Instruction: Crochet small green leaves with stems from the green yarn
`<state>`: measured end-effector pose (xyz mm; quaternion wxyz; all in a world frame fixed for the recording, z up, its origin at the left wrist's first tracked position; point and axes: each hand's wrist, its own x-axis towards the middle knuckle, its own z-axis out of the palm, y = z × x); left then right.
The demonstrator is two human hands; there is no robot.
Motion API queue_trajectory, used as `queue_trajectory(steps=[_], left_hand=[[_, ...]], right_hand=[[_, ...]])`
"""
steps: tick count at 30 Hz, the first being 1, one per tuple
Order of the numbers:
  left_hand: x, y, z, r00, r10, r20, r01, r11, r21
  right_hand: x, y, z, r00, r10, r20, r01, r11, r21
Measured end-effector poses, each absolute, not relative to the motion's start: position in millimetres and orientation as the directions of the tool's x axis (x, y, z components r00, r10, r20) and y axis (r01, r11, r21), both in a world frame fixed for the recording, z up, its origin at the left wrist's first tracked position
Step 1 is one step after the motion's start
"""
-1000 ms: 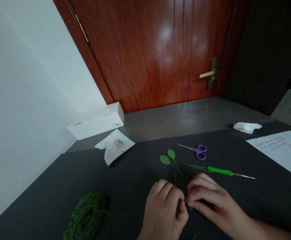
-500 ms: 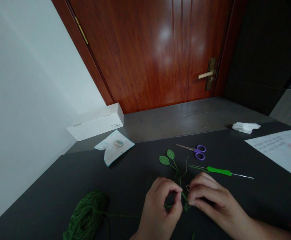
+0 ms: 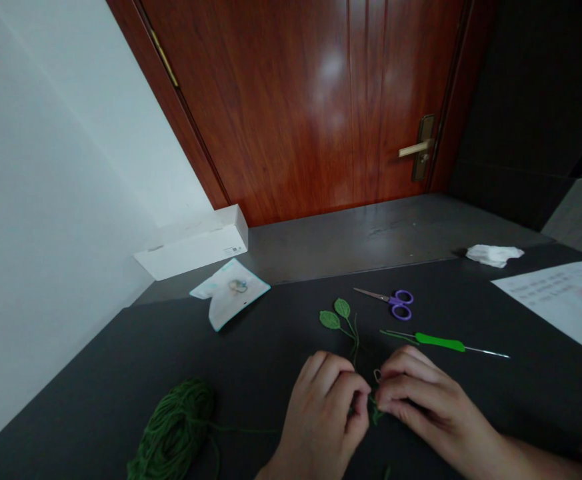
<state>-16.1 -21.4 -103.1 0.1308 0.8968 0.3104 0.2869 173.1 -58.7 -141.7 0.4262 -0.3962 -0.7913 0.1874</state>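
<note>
My left hand (image 3: 321,408) is closed in a pinch on green yarn, its fingertips almost meeting those of the other hand. My right hand (image 3: 433,403) pinches a small green crochet piece (image 3: 376,416), mostly covered by fingers. A small pinkish loop (image 3: 377,375), perhaps a stitch marker, pokes out by the right fingertips. Just beyond the hands lie two crocheted green leaves (image 3: 341,308) on thin stems, with a loose yarn tail beside them. From a skein of dark green yarn (image 3: 173,430) at the lower left, a strand runs under my left hand.
Purple-handled scissors (image 3: 399,305) and a green-handled crochet hook (image 3: 439,342) lie beyond my right hand. Farther off are a white pouch (image 3: 235,293), a white box (image 3: 198,253), a crumpled white tissue (image 3: 493,255) and a printed sheet (image 3: 565,300).
My left hand has shifted slightly right, its finger gap narrowing. The loose yarn tail has swung left, against the leaf stems. My right hand stays nearly where it was.
</note>
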Motion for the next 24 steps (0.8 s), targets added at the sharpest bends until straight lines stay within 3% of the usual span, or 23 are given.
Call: queue_trajectory(steps=[5,8,11,15,18,21,24], left_hand=[[-17,-19,-104,0.45,0.773,0.448,0.562,-0.635,0.53],[-20,-19,-100,0.441,0.792,0.422,0.508,-0.608,0.611],[-25,-20,-94,0.527,0.712,0.465,0.429,-0.694,0.578],[-26,-18,-91,0.676,0.571,0.467,0.406,-0.816,0.411],[-22,-18,-92,0.7,0.551,0.455,0.434,-0.834,0.341],[-19,-18,-94,0.696,0.56,0.45,0.436,-0.827,0.354],[-20,-17,-96,0.545,0.682,0.488,0.465,-0.73,0.5]], right_hand=[[173,-58,-139,-0.309,0.795,0.523,0.461,0.606,-0.649],[171,-57,-138,-0.283,0.803,0.525,0.466,0.593,-0.656],[171,-58,-139,-0.259,0.811,0.525,0.466,0.581,-0.668],[171,-59,-139,-0.256,0.803,0.538,0.458,0.591,-0.664],[171,-59,-139,-0.271,0.802,0.532,0.465,0.593,-0.657],[172,-59,-139,-0.285,0.802,0.526,0.474,0.594,-0.65],[172,-58,-139,-0.291,0.8,0.525,0.47,0.597,-0.65]])
